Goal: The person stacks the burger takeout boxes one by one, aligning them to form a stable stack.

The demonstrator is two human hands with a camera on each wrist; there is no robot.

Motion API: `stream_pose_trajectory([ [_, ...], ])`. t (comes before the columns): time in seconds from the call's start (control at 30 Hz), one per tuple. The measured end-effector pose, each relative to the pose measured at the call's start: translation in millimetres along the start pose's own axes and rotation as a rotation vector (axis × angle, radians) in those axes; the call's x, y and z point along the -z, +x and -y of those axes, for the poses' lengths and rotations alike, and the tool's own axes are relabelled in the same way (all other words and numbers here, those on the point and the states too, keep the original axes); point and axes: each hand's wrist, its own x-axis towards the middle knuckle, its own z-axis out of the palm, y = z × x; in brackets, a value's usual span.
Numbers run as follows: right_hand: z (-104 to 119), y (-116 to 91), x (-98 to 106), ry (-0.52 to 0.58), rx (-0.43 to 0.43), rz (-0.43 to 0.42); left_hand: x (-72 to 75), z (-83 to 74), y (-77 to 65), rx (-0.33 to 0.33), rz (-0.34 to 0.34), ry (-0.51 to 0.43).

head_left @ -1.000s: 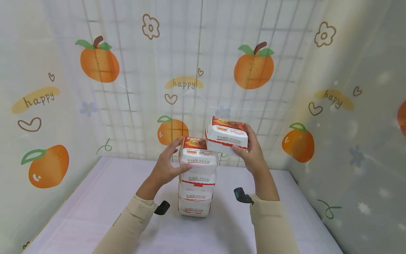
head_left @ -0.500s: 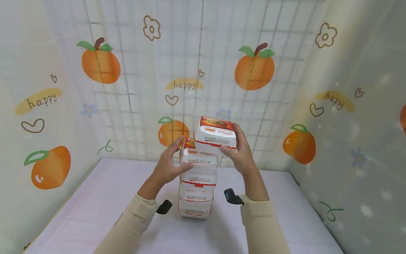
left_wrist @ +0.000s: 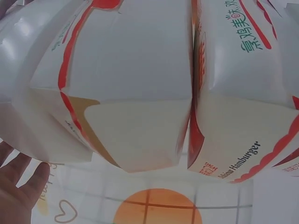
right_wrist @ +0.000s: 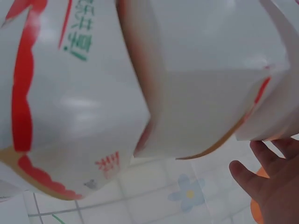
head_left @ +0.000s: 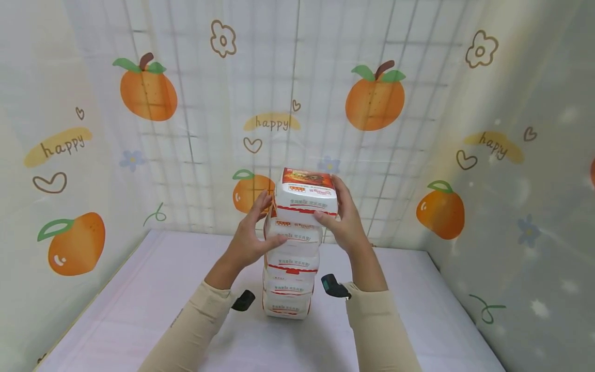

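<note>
My right hand [head_left: 346,222] grips a white paper hamburger box [head_left: 304,199] by its right end, thumb across the front. That box, with a red burger picture on top, sits slightly tilted over the top of a column of similar boxes. Around the left side of the stack's upper box [head_left: 302,240], my left hand [head_left: 245,242] holds on with its thumb along the front. Beneath it the lower boxes [head_left: 287,305] stand upright on the table. The left wrist view shows box sides [left_wrist: 131,130] close up; fingers [right_wrist: 247,175] appear at lower right in the right wrist view.
A pale, cloth-covered table [head_left: 400,320] carries the stack. Behind and at both sides hangs a curtain [head_left: 321,62] printed with oranges, with a wire grid showing through it. Dark wrist cameras [head_left: 334,287] are worn on both arms.
My right hand has carried its hamburger box leftward, from beside the stack to over its top. The left hand has stayed nearly in place at the upper box.
</note>
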Motion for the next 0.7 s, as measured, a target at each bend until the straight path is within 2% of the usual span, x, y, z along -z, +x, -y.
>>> stream_pose_trajectory([
  [0.13, 2.1, 2.2, -2.5, 0.015, -0.002, 0.019, 0.5, -2.8, 2.1, 0.018, 0.006, -0.001],
  [0.33, 1.5, 4.0, -5.9, 0.064, 0.005, 0.053, 2.7, -3.2, 3.6, -0.018, 0.016, 0.007],
  [0.57, -3.6, 4.0, -6.5, 0.03, 0.011, 0.071, 4.5, -1.6, 2.9, -0.083, 0.004, 0.01],
  [0.7, -4.0, 3.3, -8.3, 0.031, -0.015, 0.072, 5.0, -0.9, 1.5, -0.092, 0.005, 0.011],
])
